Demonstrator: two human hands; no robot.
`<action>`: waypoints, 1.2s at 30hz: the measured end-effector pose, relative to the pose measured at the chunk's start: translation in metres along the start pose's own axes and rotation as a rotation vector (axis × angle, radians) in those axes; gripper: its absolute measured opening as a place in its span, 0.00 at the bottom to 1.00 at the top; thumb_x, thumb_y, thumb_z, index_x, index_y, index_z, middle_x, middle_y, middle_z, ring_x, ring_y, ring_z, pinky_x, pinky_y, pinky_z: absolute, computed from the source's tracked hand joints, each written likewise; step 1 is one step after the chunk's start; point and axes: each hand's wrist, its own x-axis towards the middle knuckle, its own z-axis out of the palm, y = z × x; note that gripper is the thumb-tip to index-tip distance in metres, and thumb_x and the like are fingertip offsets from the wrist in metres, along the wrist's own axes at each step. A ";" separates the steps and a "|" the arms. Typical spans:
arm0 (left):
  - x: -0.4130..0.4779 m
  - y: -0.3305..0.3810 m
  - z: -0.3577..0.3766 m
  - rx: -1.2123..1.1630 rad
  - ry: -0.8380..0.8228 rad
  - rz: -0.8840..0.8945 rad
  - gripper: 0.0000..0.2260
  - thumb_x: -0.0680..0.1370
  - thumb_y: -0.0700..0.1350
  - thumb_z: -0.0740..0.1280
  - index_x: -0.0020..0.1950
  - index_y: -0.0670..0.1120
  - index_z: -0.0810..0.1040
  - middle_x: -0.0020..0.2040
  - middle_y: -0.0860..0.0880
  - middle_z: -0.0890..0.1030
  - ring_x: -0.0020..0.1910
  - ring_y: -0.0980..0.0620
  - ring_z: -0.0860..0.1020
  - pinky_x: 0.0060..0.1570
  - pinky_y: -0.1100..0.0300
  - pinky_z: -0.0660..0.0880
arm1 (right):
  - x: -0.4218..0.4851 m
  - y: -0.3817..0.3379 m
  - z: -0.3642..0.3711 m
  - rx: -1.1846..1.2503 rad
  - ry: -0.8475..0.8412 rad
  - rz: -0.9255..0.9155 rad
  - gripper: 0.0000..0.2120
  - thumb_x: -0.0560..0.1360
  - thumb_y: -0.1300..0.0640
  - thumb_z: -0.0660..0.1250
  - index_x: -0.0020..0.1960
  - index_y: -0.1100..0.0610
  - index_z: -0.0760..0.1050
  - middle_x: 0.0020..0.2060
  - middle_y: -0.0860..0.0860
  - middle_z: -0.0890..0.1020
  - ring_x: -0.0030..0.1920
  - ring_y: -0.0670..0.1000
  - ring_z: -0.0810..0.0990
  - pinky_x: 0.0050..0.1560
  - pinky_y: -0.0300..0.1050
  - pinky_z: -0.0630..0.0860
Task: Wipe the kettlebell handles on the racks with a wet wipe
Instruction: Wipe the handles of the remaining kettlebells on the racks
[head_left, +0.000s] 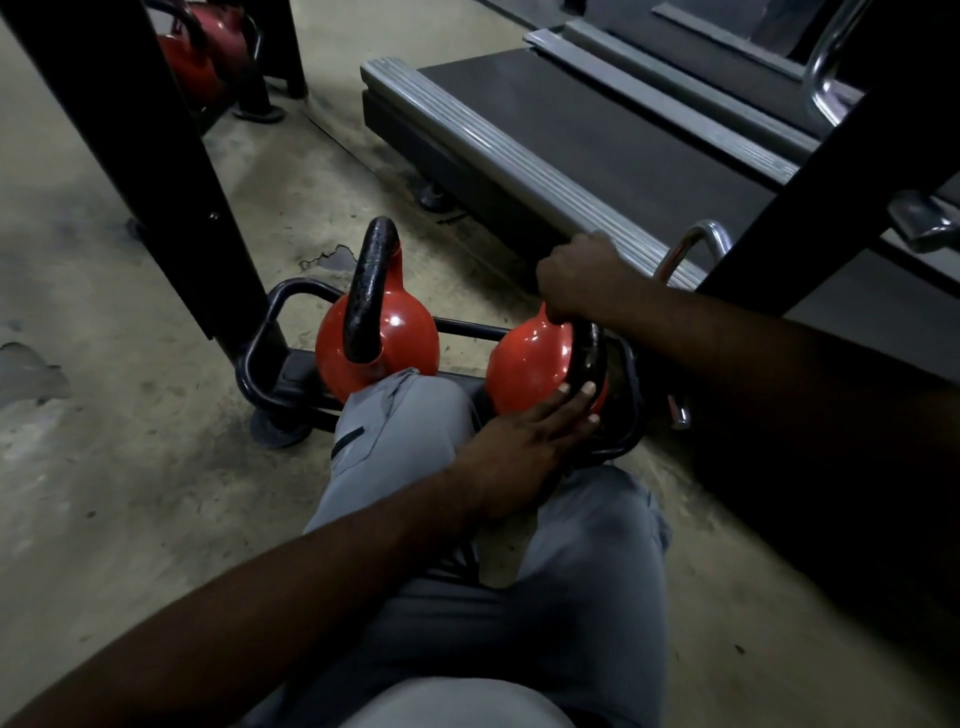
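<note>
So we've got our right hand (582, 280) clamped round the top of the right kettlebell handle (589, 358), which runs 12-to-6, left hand (524, 441) flat against its lower end, no wipe visible, and the other kettlebell (376, 332) waiting at 9 o'clock on the rack (260, 353), nearer our left.

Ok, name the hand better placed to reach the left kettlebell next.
Probably the left hand: it lies flat against the right kettlebell's handle, free to move; the right hand grips that handle's top.

You look down on a worn, stained concrete floor (130, 467), its coating peeled in patches (31, 369) at your left. Ahead lies a treadmill (571, 119) with a ribbed grey side rail (493, 150). Light is dim.
</note>
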 end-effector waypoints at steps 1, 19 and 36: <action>0.000 0.001 0.001 -0.004 -0.005 -0.011 0.31 0.80 0.45 0.63 0.80 0.47 0.53 0.81 0.47 0.43 0.80 0.46 0.47 0.69 0.45 0.66 | 0.005 0.000 0.001 -0.016 0.019 0.031 0.12 0.75 0.48 0.65 0.55 0.53 0.79 0.54 0.53 0.80 0.55 0.57 0.77 0.54 0.49 0.67; 0.003 0.001 -0.004 -0.065 0.103 -0.017 0.27 0.76 0.44 0.68 0.75 0.44 0.68 0.80 0.47 0.55 0.76 0.44 0.62 0.61 0.47 0.75 | -0.034 0.009 0.045 0.920 0.406 0.575 0.13 0.77 0.49 0.63 0.52 0.56 0.81 0.50 0.58 0.84 0.53 0.62 0.81 0.50 0.48 0.75; 0.002 -0.003 0.001 -0.109 0.144 -0.033 0.24 0.75 0.46 0.70 0.71 0.48 0.73 0.80 0.52 0.54 0.75 0.48 0.65 0.53 0.48 0.79 | -0.030 0.007 0.096 2.438 -0.319 0.497 0.12 0.75 0.60 0.61 0.44 0.63 0.82 0.39 0.55 0.84 0.38 0.52 0.84 0.43 0.44 0.82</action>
